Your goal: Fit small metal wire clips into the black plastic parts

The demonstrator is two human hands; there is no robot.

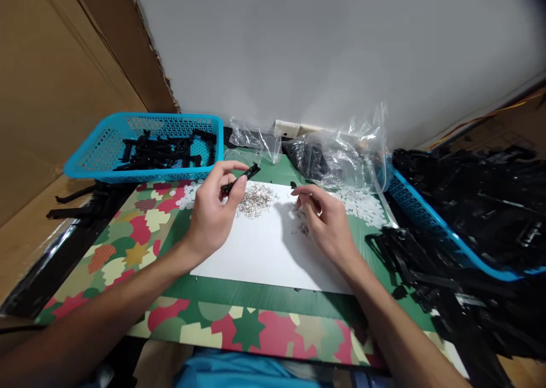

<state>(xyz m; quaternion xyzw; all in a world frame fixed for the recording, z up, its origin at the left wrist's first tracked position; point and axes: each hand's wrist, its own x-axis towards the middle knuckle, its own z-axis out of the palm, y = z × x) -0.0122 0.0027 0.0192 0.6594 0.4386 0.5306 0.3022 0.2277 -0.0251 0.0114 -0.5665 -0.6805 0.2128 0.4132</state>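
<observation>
A pale grey wall rises behind our work surface, with brown cardboard leaning at the left. We sit at a table covered by a green mat with coloured star shapes, and a white sheet lies in the middle of it.

At the far left a blue basket holds a loose heap of black plastic parts. At the right a second blue basket is piled high with many more black pieces, and some spill onto the mat beside it. Between the baskets we see clear plastic bags, one with dark parts inside.

Our left hand pinches a slim black plastic part between thumb and fingers, closed firmly on its lower end. The part is raised above the far edge of the white sheet; its long axis runs slanted, the free end pointing up and to the right, away from us.

Our right hand rests palm down on the sheet, fingertips drawn together over a few small metal springs; we cannot tell whether it grips one. A larger pile of springs lies just beside the left hand. White pellets are scattered behind the right hand, and more black strips lie off the mat at the left.
</observation>
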